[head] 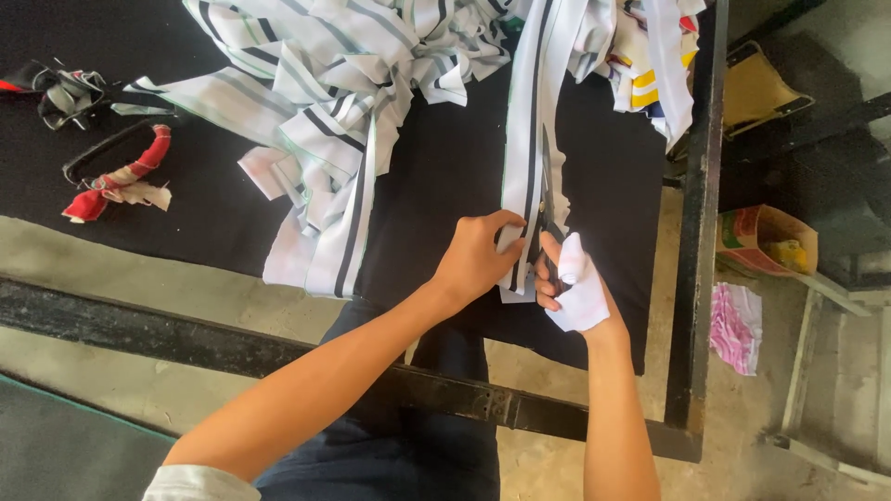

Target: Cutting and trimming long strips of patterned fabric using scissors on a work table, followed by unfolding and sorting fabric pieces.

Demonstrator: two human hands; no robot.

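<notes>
Cutting a striped strip near the table's right edge.
The left hand (475, 260) pins the white, dark-striped cloth strip (531, 139) flat on the black-covered table (436, 176); the cloth-wrapped right hand (575, 288) grips dark scissors (549, 218), blades along it.

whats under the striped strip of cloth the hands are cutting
Under the striped strip lies the black table cover. The left hand pins its near end; the right hand, wrapped in white cloth, works scissors into it. Anything beneath the hands is hidden.
</notes>
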